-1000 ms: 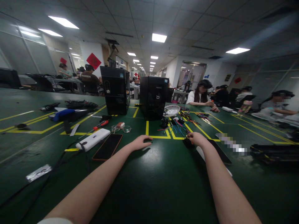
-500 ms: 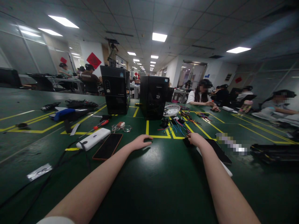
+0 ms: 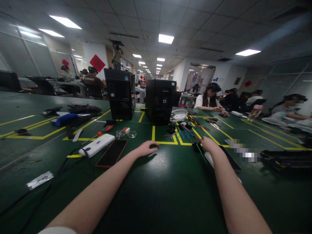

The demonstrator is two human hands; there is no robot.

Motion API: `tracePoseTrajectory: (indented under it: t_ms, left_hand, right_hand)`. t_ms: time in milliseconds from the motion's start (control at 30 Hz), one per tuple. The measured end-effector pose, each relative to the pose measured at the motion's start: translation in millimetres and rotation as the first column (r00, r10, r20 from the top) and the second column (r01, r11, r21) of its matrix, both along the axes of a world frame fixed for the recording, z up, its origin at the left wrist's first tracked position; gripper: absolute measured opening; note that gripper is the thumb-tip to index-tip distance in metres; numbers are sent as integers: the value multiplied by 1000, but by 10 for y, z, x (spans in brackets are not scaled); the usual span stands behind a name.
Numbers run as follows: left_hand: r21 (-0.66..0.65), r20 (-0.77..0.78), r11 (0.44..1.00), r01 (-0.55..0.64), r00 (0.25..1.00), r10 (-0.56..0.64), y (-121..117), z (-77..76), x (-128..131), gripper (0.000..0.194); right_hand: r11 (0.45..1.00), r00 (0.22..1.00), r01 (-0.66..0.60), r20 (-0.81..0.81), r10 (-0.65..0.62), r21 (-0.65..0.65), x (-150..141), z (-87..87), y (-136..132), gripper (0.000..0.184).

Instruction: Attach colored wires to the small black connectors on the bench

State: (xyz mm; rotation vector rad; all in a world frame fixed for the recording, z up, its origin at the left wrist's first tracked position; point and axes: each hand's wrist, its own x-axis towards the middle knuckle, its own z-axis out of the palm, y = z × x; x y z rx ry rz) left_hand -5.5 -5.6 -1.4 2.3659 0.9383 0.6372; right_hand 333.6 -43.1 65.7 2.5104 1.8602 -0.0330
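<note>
My left hand (image 3: 146,148) rests on the green table (image 3: 161,191), fingers lying loosely curled and holding nothing. My right hand (image 3: 208,144) is closed in a pinch on a thin green wire (image 3: 201,153) that trails down toward me, right beside a small black connector (image 3: 195,147). Just beyond it lies a pile of coloured wires (image 3: 183,132) and black connectors. A dark phone (image 3: 229,159) lies under my right forearm.
Two black computer towers (image 3: 120,93) (image 3: 161,101) stand at mid-table. A white basket (image 3: 178,115), glasses (image 3: 126,133), red screwdriver (image 3: 105,130), white power bank (image 3: 97,145) and a phone (image 3: 112,153) lie around. Other people sit at the far right (image 3: 210,101) and back left.
My right hand has drawn slightly back from the wire pile, and a green wire now hangs from its fingers. The left hand has not moved.
</note>
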Motion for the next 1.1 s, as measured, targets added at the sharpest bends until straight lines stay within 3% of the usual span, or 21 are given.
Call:
tracePoseTrajectory:
  t_ms: [200, 667, 1100]
  left_hand:
    - [-2, -4, 1000, -1, 1000, 1, -38, 36, 35, 33]
    - [7, -7, 1000, 1, 1000, -1, -20, 17, 37, 33]
    - [23, 3, 1000, 6, 1000, -6, 35, -50, 30, 33]
  right_hand:
    - [987, 988, 102, -106, -116, -127, 177, 134, -127, 36]
    - [997, 989, 3, -147, -13, -72, 132, 89, -85, 27]
    - [999, 999, -36, -39, 37, 17, 101, -37, -20, 27]
